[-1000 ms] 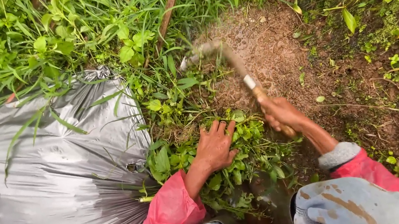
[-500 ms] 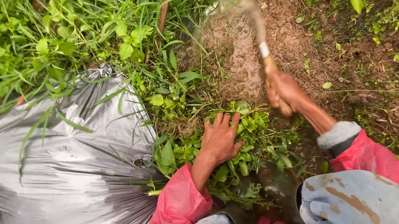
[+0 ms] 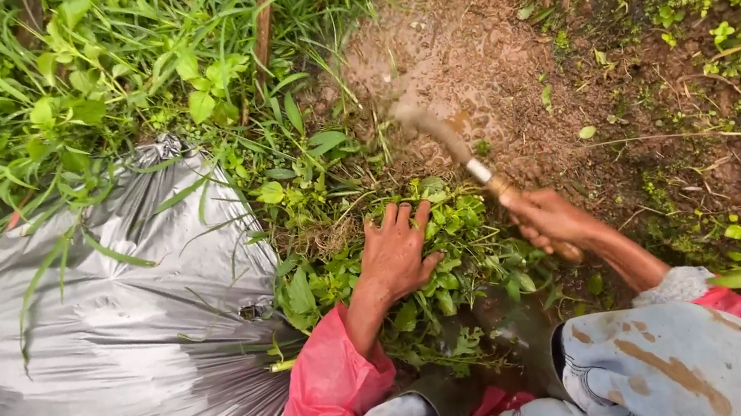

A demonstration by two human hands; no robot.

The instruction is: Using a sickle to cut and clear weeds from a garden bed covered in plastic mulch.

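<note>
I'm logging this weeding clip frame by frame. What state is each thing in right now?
left hand: spread flat, pressing down on the weeds
weeds: leafy clump, held down
right hand: closed around the sickle handle
sickle: raised over bare soil, blade blurred
plastic sheet: lying wrinkled, with a hole

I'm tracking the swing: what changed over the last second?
The right hand raised the wooden-handled sickle upright, then swung it back down leftward over the bare brown soil. The left hand stayed pressed on the leafy green weeds beside the silver plastic mulch sheet.
</note>
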